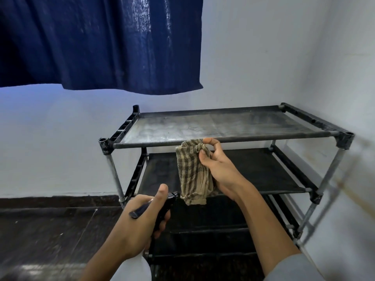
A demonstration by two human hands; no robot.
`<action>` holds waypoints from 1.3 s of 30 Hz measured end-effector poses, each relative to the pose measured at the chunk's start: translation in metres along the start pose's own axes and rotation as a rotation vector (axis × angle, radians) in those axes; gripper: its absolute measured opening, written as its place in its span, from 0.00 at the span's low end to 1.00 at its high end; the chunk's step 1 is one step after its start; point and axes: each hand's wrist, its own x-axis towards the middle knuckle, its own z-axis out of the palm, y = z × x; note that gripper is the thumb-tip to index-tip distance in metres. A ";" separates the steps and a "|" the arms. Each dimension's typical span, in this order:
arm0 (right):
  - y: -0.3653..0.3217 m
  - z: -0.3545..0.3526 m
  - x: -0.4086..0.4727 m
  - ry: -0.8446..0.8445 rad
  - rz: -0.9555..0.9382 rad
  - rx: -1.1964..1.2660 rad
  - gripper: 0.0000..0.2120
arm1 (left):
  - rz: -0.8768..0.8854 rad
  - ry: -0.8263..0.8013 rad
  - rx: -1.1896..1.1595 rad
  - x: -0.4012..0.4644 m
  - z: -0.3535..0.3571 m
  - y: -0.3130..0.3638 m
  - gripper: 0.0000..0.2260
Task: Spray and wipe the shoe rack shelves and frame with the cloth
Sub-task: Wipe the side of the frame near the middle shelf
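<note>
A black shoe rack [223,140] with metal posts and several fabric shelves stands in the room's corner. Its top shelf [203,124] looks dusty and streaked. My right hand [217,165] grips a striped beige cloth [192,171], pressing its upper end against the top shelf's front bar while the rest hangs down. Lower left, my left hand [142,220] holds a spray bottle with a black trigger head [164,207] and a white body [138,268]. The nozzle points toward the rack's lower shelves. The middle shelf [263,169] is dark and partly hidden by my right arm.
A dark blue curtain [101,43] hangs above the rack at upper left. White walls close in behind and on the right of the rack. The floor [50,230] is dark and glossy to the left.
</note>
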 end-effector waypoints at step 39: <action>0.173 0.079 0.024 -0.194 -0.773 -1.529 0.13 | 0.024 -0.023 0.105 0.053 -0.100 -0.079 0.15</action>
